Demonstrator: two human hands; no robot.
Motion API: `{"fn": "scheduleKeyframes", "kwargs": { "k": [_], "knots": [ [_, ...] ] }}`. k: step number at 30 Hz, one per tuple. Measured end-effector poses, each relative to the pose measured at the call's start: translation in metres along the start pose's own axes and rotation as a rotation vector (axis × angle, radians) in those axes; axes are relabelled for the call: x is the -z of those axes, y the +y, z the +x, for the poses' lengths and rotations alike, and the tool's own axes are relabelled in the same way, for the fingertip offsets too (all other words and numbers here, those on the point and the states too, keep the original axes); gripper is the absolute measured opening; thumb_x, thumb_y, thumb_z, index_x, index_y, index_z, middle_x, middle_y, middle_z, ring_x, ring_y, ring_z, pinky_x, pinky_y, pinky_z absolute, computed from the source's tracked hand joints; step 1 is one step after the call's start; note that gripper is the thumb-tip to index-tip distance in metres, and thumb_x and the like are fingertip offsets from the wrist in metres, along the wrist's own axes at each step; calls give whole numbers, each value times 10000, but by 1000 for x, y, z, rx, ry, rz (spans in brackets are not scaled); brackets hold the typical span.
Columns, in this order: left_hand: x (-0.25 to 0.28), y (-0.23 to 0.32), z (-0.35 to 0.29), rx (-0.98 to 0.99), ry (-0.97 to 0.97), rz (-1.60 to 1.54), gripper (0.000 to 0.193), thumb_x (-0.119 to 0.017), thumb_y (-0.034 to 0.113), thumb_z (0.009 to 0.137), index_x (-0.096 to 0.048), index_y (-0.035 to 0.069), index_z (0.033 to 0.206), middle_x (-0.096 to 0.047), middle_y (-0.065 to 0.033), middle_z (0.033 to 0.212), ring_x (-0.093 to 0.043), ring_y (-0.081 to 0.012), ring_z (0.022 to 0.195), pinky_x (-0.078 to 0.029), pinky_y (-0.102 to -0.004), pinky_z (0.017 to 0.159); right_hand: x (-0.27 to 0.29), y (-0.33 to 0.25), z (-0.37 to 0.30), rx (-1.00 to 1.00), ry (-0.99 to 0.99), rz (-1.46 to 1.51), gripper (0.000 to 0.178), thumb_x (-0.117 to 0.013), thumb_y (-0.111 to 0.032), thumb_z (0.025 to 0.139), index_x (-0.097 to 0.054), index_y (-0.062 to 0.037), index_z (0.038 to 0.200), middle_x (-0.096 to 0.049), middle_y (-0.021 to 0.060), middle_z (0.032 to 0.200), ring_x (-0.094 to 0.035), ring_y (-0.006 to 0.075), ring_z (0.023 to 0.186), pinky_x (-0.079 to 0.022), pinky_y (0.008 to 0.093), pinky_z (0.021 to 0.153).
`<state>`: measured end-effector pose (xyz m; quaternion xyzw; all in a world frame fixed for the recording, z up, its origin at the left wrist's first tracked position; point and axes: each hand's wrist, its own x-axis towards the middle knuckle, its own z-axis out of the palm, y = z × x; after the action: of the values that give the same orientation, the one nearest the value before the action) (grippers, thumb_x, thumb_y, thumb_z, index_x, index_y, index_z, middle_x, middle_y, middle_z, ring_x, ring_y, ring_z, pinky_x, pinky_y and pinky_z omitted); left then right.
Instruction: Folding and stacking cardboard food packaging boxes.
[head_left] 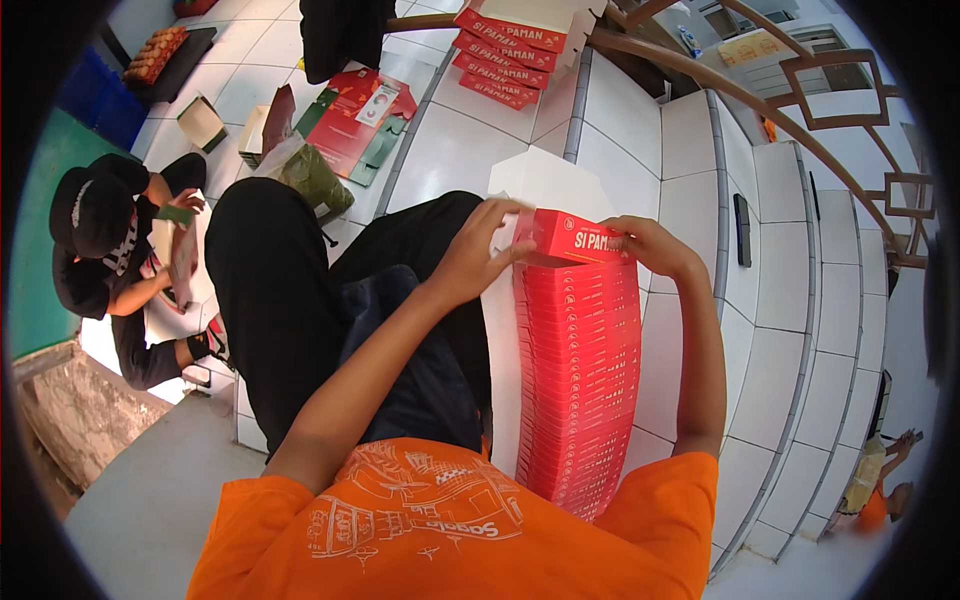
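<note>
Between my hands is a red and white cardboard box (577,234), its front wall standing and its white lid (548,180) folded back on the far side. My left hand (482,243) pinches the box's left corner, where a white flap shows among the slightly blurred fingers. At the right front corner, my right hand (652,246) has its fingers closed on the red wall. Directly below, on the near side, runs a long stack of flat red box blanks (580,380), their edges lined up toward my orange shirt.
Several folded red boxes (508,62) are piled on the white tiles ahead. Cartons and a green bag (318,180) lie to the left, near a seated person in a black cap (92,212). A phone (742,230) rests on the tiled step at right, below a brown metal railing (740,80).
</note>
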<state>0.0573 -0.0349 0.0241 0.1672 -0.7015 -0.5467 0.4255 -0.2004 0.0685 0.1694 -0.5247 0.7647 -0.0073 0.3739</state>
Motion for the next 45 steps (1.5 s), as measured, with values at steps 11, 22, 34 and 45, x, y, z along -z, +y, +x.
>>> {"fn": "scheduleKeyframes", "kwargs": {
  "k": [11,22,34,45],
  "knots": [
    [-12,14,3,248,-466,-200,332,-657,300,981,-656,12,1146,-701,-105,1043,-641,-171,935,-502,-307,847,-21,32,-6,158,371,350,215,-505,-164,1053,-587,9,1152,-668,84,983,-583,126,923,-477,309,856],
    [-17,34,11,529,-671,-201,358,-795,308,879,-692,-34,862,-652,-63,732,-568,-87,685,-476,-289,649,-22,5,-15,180,406,347,187,-497,-111,1044,-594,14,1146,-672,111,1028,-587,177,959,-454,314,915],
    [-11,41,21,582,-680,-258,334,-824,255,850,-681,-30,949,-685,-57,821,-618,-89,758,-511,-283,721,-18,5,-15,188,423,289,249,-505,-148,1052,-618,-10,1227,-665,102,1178,-608,197,1090,-467,337,978],
    [79,5,40,176,-190,186,178,-696,132,903,-633,38,1041,-645,-70,1088,-600,-203,1012,-482,-356,899,-34,-20,-5,149,269,534,296,-439,-174,1077,-625,-121,1302,-694,106,1092,-663,178,959,-528,297,882]
  ]
}}
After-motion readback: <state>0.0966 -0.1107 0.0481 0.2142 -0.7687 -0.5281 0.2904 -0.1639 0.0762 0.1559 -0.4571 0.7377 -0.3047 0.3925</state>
